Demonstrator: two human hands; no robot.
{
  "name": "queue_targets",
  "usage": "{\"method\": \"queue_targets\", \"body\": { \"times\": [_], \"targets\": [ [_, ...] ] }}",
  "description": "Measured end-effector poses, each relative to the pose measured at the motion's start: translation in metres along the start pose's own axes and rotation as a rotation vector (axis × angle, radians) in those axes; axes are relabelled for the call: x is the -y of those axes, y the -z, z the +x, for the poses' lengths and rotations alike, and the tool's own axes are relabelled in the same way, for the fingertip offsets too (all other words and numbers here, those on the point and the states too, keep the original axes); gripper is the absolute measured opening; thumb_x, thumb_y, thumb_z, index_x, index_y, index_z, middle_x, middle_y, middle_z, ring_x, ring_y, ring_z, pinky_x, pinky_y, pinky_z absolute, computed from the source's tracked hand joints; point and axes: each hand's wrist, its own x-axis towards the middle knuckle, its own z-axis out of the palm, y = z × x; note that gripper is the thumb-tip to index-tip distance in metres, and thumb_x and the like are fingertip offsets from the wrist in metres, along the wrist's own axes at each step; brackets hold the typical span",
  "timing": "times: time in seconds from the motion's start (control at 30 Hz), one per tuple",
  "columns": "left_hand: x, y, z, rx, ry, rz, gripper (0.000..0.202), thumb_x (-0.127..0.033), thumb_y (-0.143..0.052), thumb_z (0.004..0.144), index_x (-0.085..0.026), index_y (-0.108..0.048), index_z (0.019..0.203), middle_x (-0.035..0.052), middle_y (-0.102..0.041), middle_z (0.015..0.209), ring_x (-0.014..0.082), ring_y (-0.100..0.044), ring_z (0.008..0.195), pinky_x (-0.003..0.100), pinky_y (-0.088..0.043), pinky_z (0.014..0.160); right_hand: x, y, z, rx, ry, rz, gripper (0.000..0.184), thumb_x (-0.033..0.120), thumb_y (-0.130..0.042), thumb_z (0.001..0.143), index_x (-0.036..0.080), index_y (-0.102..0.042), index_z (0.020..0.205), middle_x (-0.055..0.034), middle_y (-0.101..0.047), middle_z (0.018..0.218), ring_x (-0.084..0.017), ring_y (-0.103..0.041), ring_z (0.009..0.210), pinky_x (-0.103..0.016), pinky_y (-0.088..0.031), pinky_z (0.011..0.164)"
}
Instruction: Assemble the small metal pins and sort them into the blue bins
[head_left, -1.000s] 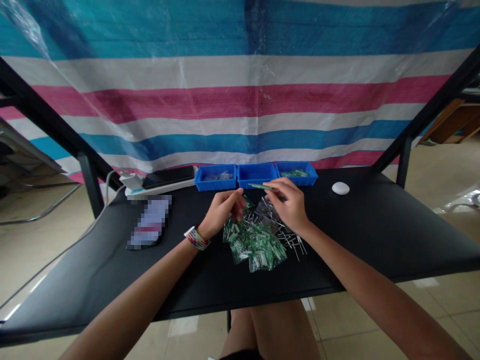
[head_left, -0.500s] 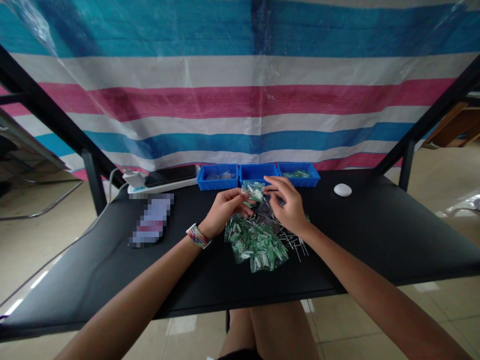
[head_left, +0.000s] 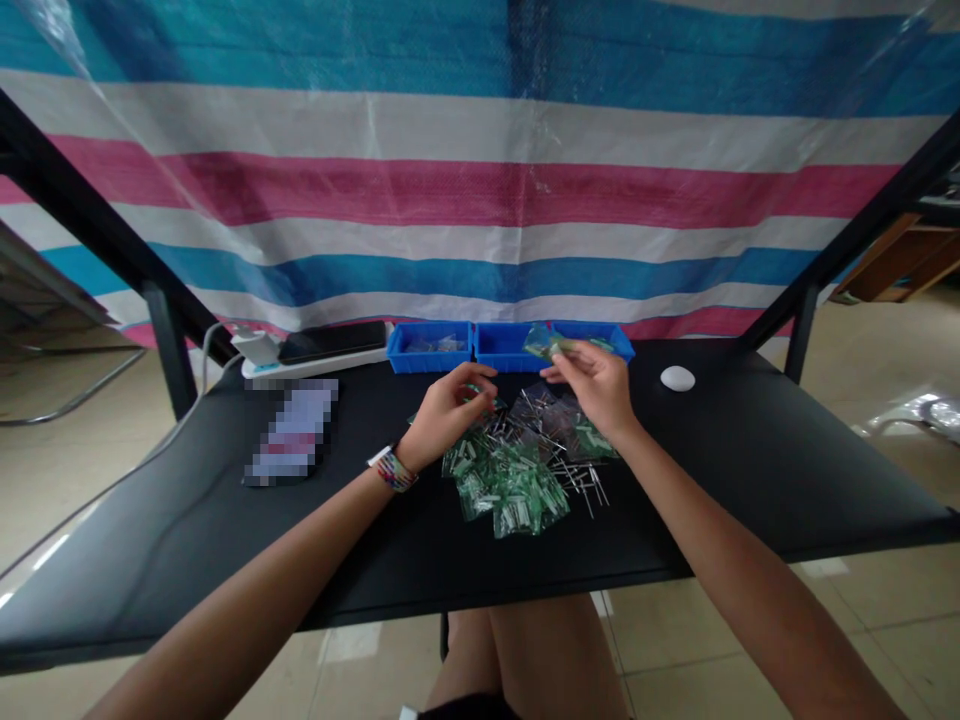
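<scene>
My right hand (head_left: 598, 388) pinches a small green plastic packet (head_left: 537, 341) between thumb and fingers, in front of the blue bins. Over the left side of the heap, my left hand (head_left: 448, 408) has its fingers curved and a gap between thumb and forefinger. Green packets (head_left: 514, 492) with pale pieces inside make up the near part of the heap. Clear packets (head_left: 534, 402) and loose thin metal rods (head_left: 589, 482) lie behind and to the right. Part of the heap is hidden by my left hand.
A left blue bin (head_left: 429, 362) holds clear packets; beside it stand a middle blue bin (head_left: 499, 360) and a right blue bin (head_left: 628, 350) with green contents. A power strip (head_left: 322, 365) with a dark phone, a blurred-out item (head_left: 294, 432) and a white mouse (head_left: 678, 379) are around.
The green packet has passed from my left hand to my right and moved towards the bins. My left hand has let go and drawn slightly back. The view has shifted a little.
</scene>
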Motion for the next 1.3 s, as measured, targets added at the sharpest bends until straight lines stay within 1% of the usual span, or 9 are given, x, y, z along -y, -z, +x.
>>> {"method": "queue_targets", "body": {
  "times": [0.17,0.33,0.5,0.63,0.73,0.83,0.9,1.1,1.3],
  "targets": [
    [0.001,0.005,0.000,0.109,-0.227,0.317,0.022,-0.025,-0.064,0.093,-0.021,-0.078,0.110,0.0081,-0.078,0.116,0.0243,-0.073,0.108,0.039,-0.057,0.097,-0.006,0.054,0.023,-0.369,0.340,-0.600,0.037,0.038,-0.056,0.106,0.021,-0.074,0.133,-0.0118,-0.082,0.117,-0.027,-0.082,0.098,-0.041,-0.068,0.089],
    [0.004,0.001,-0.001,0.212,-0.345,0.371,0.028,-0.017,-0.062,0.092,-0.022,-0.079,0.114,0.0070,-0.078,0.123,0.0264,-0.070,0.119,0.045,-0.051,0.108,-0.013,0.079,0.029,-0.470,0.441,-0.947,0.047,0.022,-0.043,0.107,0.019,-0.067,0.147,-0.0139,-0.069,0.146,-0.030,-0.071,0.130,-0.047,-0.059,0.109],
    [0.011,-0.003,-0.001,0.242,-0.393,0.401,0.033,-0.012,-0.059,0.091,-0.022,-0.077,0.117,0.0085,-0.077,0.126,0.0253,-0.071,0.120,0.045,-0.052,0.109,-0.029,0.063,0.029,-0.220,0.251,-1.097,0.040,0.029,-0.052,0.104,0.015,-0.076,0.133,-0.0150,-0.077,0.131,-0.035,-0.071,0.126,-0.050,-0.057,0.106],
    [0.013,-0.004,0.000,0.232,-0.399,0.410,0.029,-0.011,-0.058,0.091,-0.020,-0.077,0.111,0.0090,-0.077,0.119,0.0241,-0.072,0.112,0.043,-0.055,0.103,-0.016,0.048,0.023,-0.138,0.313,-1.067,0.035,0.029,-0.054,0.101,0.013,-0.080,0.120,-0.0161,-0.078,0.127,-0.036,-0.067,0.127,-0.051,-0.049,0.112],
    [0.014,-0.005,0.000,0.218,-0.406,0.427,0.027,-0.010,-0.058,0.091,-0.021,-0.077,0.106,0.0084,-0.076,0.116,0.0233,-0.072,0.109,0.040,-0.056,0.100,0.006,0.041,0.016,0.065,0.253,-0.935,0.025,0.030,-0.058,0.099,0.020,-0.080,0.101,-0.0104,-0.081,0.101,-0.028,-0.073,0.099,-0.038,-0.054,0.090],
    [0.016,-0.006,0.000,0.222,-0.414,0.447,0.027,-0.009,-0.057,0.090,-0.020,-0.077,0.104,0.0082,-0.076,0.114,0.0236,-0.071,0.109,0.040,-0.055,0.100,0.020,0.036,0.009,0.420,0.005,-0.803,0.019,0.037,-0.068,0.093,0.022,-0.077,0.084,-0.0023,-0.075,0.074,-0.019,-0.067,0.067,-0.029,-0.045,0.064],
    [0.018,-0.007,-0.001,0.222,-0.415,0.460,0.026,-0.009,-0.057,0.090,-0.020,-0.077,0.103,0.0085,-0.075,0.113,0.0240,-0.071,0.108,0.041,-0.054,0.100,0.021,0.033,0.007,0.551,-0.085,-0.805,0.016,0.038,-0.076,0.086,0.023,-0.077,0.080,-0.0001,-0.073,0.071,-0.016,-0.065,0.063,-0.027,-0.040,0.060],
    [0.019,-0.008,0.000,0.237,-0.413,0.450,0.026,-0.008,-0.057,0.090,-0.021,-0.078,0.101,0.0072,-0.075,0.109,0.0230,-0.070,0.106,0.040,-0.053,0.100,0.009,0.031,0.007,0.602,-0.056,-0.856,0.008,0.027,-0.082,0.077,0.024,-0.076,0.081,-0.0003,-0.075,0.083,-0.017,-0.066,0.075,-0.027,-0.040,0.065],
    [0.011,-0.005,0.000,0.217,-0.318,0.364,0.021,-0.015,-0.057,0.093,-0.020,-0.076,0.101,0.0082,-0.076,0.110,0.0231,-0.071,0.106,0.039,-0.055,0.098,0.012,0.030,0.008,0.603,-0.086,-0.479,0.005,0.024,-0.073,0.082,0.020,-0.072,0.081,-0.0004,-0.068,0.071,-0.015,-0.059,0.063,-0.027,-0.042,0.062]
  ]
}}
